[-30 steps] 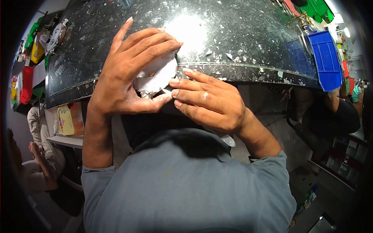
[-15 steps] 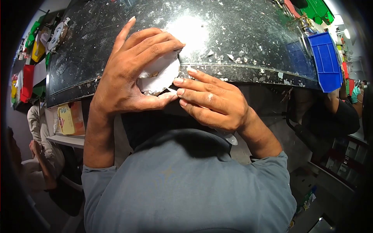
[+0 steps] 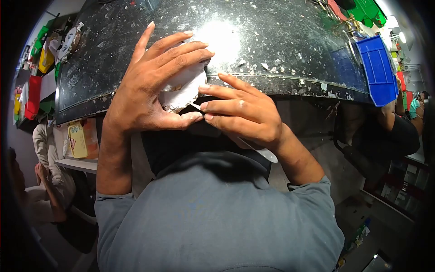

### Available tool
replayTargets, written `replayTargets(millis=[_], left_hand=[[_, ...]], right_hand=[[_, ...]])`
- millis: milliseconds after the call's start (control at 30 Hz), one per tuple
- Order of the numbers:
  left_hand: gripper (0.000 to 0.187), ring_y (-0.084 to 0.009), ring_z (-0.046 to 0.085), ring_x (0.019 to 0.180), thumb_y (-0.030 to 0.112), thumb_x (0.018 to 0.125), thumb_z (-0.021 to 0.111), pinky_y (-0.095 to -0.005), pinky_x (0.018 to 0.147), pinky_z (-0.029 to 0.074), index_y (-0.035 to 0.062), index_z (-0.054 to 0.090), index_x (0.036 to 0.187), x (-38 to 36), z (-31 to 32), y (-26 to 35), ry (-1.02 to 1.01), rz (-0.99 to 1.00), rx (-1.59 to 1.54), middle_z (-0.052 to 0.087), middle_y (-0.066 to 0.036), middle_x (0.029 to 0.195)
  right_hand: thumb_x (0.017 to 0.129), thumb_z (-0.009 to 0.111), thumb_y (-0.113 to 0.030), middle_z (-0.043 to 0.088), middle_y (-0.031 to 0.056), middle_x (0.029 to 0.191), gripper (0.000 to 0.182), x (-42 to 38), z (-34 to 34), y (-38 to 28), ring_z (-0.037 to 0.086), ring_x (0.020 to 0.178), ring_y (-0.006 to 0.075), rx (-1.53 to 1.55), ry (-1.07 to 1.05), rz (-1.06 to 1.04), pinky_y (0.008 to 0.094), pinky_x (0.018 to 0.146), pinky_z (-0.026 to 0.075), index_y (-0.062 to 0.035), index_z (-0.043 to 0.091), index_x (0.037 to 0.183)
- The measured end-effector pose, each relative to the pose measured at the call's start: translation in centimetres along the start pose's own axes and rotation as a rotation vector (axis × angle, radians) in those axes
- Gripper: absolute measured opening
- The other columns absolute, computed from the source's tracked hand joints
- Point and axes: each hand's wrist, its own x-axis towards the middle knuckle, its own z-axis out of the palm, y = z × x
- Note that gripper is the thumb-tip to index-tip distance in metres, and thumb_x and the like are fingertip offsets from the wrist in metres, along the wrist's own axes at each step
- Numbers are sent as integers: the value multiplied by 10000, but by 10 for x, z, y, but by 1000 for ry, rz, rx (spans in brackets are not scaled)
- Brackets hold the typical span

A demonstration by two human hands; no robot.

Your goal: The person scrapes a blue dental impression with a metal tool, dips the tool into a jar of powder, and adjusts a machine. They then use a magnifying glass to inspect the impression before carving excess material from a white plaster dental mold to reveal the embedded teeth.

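A rounded white piece (image 3: 183,95), looking like plaster with a ragged brownish edge, is held near the front edge of the dark table. My left hand (image 3: 152,86) grips it, fingers over the far side and thumb along the near side; the index fingertip is raised. My right hand (image 3: 251,113) pinches a pale spoon (image 3: 269,155). Its rounded bowl shows below the palm, and the narrow handle end pokes out past the fingertips at the piece's lower right rim. The middle of the spoon is mostly hidden by the hand.
The black table (image 3: 290,41) is scattered with white flakes. A blue bin (image 3: 378,70) stands at its right edge, a green bin (image 3: 367,13) behind. Red bin (image 3: 33,97) and yellow box (image 3: 78,141) lie left. Seated people are at left (image 3: 45,190) and right (image 3: 398,131).
My right hand has moved slightly left and up along the rim, and more of the spoon's bowl shows below it. The left hand keeps its hold on the white piece.
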Motion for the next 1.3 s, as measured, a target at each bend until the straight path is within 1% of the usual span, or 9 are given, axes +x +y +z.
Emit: replayTargets(millis=[333, 500, 567, 633, 667, 700, 800, 1133, 1300], left_hand=[[777, -313, 496, 1467, 372, 686, 813, -650, 1288, 74, 153, 660, 1416, -1, 2, -6, 11, 0, -86, 675, -52, 1419], [859, -322, 372, 1560, 309, 643, 813, -657, 1288, 12, 159, 634, 1469, -1, -15, 3, -76, 50, 23, 625, -74, 1505], [913, -323, 327, 1581, 294, 647, 804, -645, 1293, 17, 125, 580, 1515, 1, -18, 19, -98, 23, 56, 566, -100, 1561], [942, -332, 327, 1579, 289, 673, 793, -618, 1302, 38, 83, 518, 1550, 1, -14, 34, -28, -170, 4, 505, -118, 1609], [948, -328, 353, 1565, 279, 688, 785, -596, 1307, 87, 55, 487, 1559, -2, -8, 39, -14, -202, 48, 485, -133, 1617], [948, -328, 353, 1565, 279, 688, 785, -596, 1307, 87, 55, 487, 1559, -4, -1, 40, -17, -202, 49, 485, -133, 1617], [869, -315, 457, 1498, 266, 695, 774, -600, 1292, 178, 77, 548, 1513, -9, 12, 37, 77, -217, 113, 554, -123, 1551], [792, -311, 508, 1453, 291, 690, 813, -620, 1285, 181, 115, 631, 1440, -4, 5, 16, 40, -124, 11, 636, -88, 1458], [718, -301, 523, 1442, 336, 726, 835, -607, 1289, 182, 121, 672, 1391, -3, 7, 14, 69, -113, -15, 669, -78, 1422]], right_hand=[[879, 780, -64, 764, 97, 1081, 63, -7, -10, 7, 734, 1176, 300, -59, -18, 0, 525, 1089, 559, -50, 745, 929], [874, 803, -71, 773, 78, 1088, 93, -7, -10, 4, 736, 1179, 283, 17, 19, 39, 522, 1097, 550, -65, 759, 956], [876, 806, -81, 775, 73, 1084, 95, -6, -5, 2, 735, 1180, 281, 23, 20, 36, 524, 1103, 544, -69, 761, 959], [877, 809, -92, 777, 67, 1081, 98, -5, -2, 3, 735, 1182, 280, 32, 23, 30, 526, 1110, 539, -73, 764, 963], [880, 808, -98, 777, 65, 1080, 97, -5, -2, 4, 733, 1184, 280, 34, 20, 28, 528, 1116, 534, -75, 765, 963], [882, 808, -104, 778, 64, 1079, 95, -6, -1, 5, 732, 1187, 280, 34, 16, 28, 530, 1122, 528, -77, 766, 962], [882, 803, -106, 778, 63, 1084, 97, -3, -2, 8, 735, 1181, 276, 43, 7, 16, 529, 1107, 542, -70, 769, 965], [871, 803, -110, 779, 79, 1090, 114, 1, -7, 16, 752, 1132, 269, 34, -47, -12, 472, 1048, 605, -49, 779, 964], [869, 797, -112, 778, 94, 1103, 134, -1, -6, 20, 756, 1117, 266, 16, -23, -35, 459, 1023, 621, -42, 779, 981]])
